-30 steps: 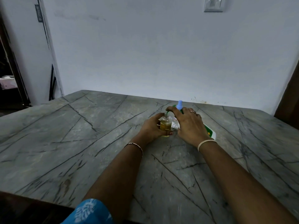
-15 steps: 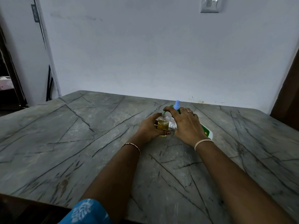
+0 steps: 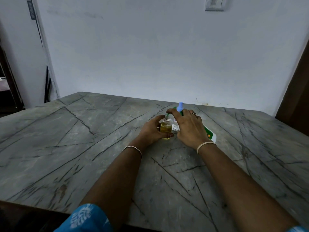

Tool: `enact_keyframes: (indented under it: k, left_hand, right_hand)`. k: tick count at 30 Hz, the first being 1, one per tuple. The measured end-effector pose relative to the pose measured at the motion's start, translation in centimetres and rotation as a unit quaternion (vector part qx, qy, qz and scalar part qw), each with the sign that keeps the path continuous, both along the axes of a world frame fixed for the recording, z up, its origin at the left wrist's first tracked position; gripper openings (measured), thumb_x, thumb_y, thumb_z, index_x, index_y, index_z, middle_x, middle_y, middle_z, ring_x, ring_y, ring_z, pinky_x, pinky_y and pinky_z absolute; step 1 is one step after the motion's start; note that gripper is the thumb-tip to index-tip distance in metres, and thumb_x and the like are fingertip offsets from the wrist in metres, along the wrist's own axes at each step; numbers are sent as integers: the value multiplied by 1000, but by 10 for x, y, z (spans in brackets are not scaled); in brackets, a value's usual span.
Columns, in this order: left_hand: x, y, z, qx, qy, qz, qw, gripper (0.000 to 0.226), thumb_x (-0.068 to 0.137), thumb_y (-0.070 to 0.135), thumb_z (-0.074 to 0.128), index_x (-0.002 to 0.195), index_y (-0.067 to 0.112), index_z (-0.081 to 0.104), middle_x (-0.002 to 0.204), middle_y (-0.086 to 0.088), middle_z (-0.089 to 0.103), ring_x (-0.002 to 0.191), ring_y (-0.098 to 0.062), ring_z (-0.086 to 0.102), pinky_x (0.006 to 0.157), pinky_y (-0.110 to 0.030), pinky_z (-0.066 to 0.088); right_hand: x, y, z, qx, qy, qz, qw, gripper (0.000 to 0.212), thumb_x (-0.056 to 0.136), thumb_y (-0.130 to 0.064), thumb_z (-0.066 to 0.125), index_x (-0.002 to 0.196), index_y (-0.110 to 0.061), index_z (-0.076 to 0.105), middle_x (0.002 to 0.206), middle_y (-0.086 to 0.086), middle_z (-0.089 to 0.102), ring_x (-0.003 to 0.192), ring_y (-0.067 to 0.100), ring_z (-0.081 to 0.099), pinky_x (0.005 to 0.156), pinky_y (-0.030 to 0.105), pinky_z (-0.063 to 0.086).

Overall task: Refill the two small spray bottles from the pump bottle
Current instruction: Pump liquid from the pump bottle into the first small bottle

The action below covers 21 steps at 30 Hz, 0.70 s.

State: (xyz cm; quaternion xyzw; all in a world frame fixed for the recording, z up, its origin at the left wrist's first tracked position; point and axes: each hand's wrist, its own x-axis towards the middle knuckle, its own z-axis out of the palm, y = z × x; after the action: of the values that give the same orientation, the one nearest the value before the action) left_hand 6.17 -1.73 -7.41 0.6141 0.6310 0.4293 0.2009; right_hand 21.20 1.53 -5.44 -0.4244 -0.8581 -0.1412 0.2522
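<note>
Progress, judged: small clear plastic spray bottle (image 3: 166, 127) upright on grey veined stone table (image 3: 66, 139), roughly half full of yellow liquid. Left hand (image 3: 153, 129) wrapped closed round its body. Right hand (image 3: 187, 127) fingertips pinch green part at its neck; refitting or removing, cannot tell. Second small bottle with blue cap (image 3: 180, 106) behind, fill level hidden. White-green pump bottle (image 3: 209, 133) lies mostly covered by right hand.

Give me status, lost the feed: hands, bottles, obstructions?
Left hand holds amber spray bottle upright. Right hand pinching its green top. Pump bottle lying beneath right hand. Nothing obstructing.
</note>
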Motion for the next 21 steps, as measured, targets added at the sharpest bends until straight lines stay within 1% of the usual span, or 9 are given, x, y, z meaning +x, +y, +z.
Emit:
enact_keyframes:
  k: [3, 7, 10, 16, 21]
  left_hand:
    - [0, 0, 0, 1, 10, 6, 1000, 90, 68, 26, 84, 144, 18, 35, 130, -8, 59, 108, -20, 62, 89, -24, 47]
    - [0, 0, 1, -6, 2, 5, 1000, 92, 69, 25, 84, 145, 17, 33, 133, -9, 57, 110, -20, 61, 87, -22, 43]
    - [1, 0, 1, -4, 2, 4, 1000, 91, 69, 24, 83, 145, 17, 33, 132, -10, 57, 109, -19, 61, 86, -21, 44]
    - [0, 1, 0, -7, 3, 2, 1000, 93, 67, 24, 84, 145, 18, 34, 131, -10, 58, 108, -20, 62, 89, -25, 47]
    - [1, -2, 2, -6, 10, -4, 1000, 91, 70, 26, 83, 145, 17, 33, 132, -8, 57, 109, -19, 61, 86, -21, 44]
  right_hand:
    - [4, 2, -1, -6, -8, 2, 1000, 83, 83, -16, 66, 146, -42, 18, 130, 12, 47, 121, 31, 45, 99, 47, 41]
    - [5, 3, 0, -2, -16, 3, 1000, 92, 84, -16, 66, 147, -48, 7, 129, 13, 47, 120, 32, 45, 98, 47, 42]
    - [4, 2, 0, -8, -16, 0, 1000, 88, 83, -15, 66, 146, -45, 12, 130, 14, 47, 121, 32, 44, 98, 48, 41]
    - [-1, -1, 2, -2, -1, -2, 1000, 78, 80, -16, 67, 143, -35, 26, 128, 14, 48, 121, 33, 45, 98, 48, 41]
    - [0, -1, 1, 0, -1, 2, 1000, 78, 81, -17, 67, 143, -37, 25, 127, 13, 49, 120, 32, 46, 98, 47, 41]
